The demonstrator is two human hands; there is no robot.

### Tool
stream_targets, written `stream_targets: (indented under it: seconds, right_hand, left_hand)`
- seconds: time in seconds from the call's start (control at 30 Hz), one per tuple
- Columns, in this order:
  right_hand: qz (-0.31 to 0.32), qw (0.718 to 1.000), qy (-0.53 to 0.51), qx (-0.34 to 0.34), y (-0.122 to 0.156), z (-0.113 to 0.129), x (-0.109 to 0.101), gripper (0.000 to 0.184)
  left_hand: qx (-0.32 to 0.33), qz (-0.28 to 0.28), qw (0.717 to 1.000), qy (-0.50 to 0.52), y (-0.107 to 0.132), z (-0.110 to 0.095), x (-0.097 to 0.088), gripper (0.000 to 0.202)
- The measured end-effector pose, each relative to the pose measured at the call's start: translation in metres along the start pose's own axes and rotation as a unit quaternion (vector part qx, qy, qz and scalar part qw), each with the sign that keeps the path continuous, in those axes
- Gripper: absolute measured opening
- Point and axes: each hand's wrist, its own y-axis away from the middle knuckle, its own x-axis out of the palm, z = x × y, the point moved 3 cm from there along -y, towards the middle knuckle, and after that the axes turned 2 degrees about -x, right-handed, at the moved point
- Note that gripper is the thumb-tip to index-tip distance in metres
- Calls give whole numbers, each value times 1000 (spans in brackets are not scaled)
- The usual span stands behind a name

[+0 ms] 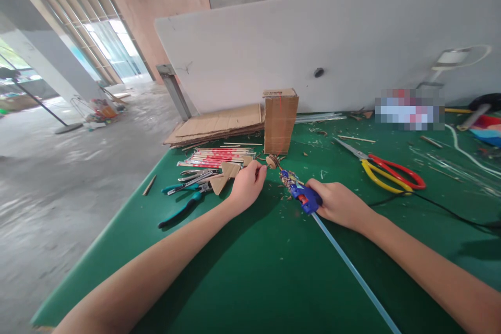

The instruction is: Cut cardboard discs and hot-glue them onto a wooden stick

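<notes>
My right hand [336,203] grips a blue hot glue gun [307,197], and a long clear glue stick [352,269] sticks out of its back end toward me. The gun's nozzle points away from me and left. My left hand [248,185] is closed in a pinch, with a small round cardboard piece [271,162] at its fingertips. The nozzle is beside or touching that piece; I cannot tell which. Just behind stands an upright cardboard box [279,122]. Left of my left hand lie a cut cardboard piece [219,182] and teal-handled pliers [182,211].
Scissors with red and yellow handles [385,169] lie at right, near a black cord [450,209]. Wooden sticks in red-printed wrappers [219,156] and flat cardboard sheets [219,124] are at back left. A white panel [352,52] borders the green table [242,282].
</notes>
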Motion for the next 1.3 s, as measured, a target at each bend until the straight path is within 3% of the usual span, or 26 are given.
stream_targets:
  seconds: [0.6,1.3]
  right_hand:
    - [-2,1000,6,-3,2,-1,-1,8]
    - [-11,1000,-11,7,2,-2,-2,11]
  left_hand:
    - [18,16,1000,-1,0,-3,0,29]
    - [-14,36,998,47,-4,0,1,29]
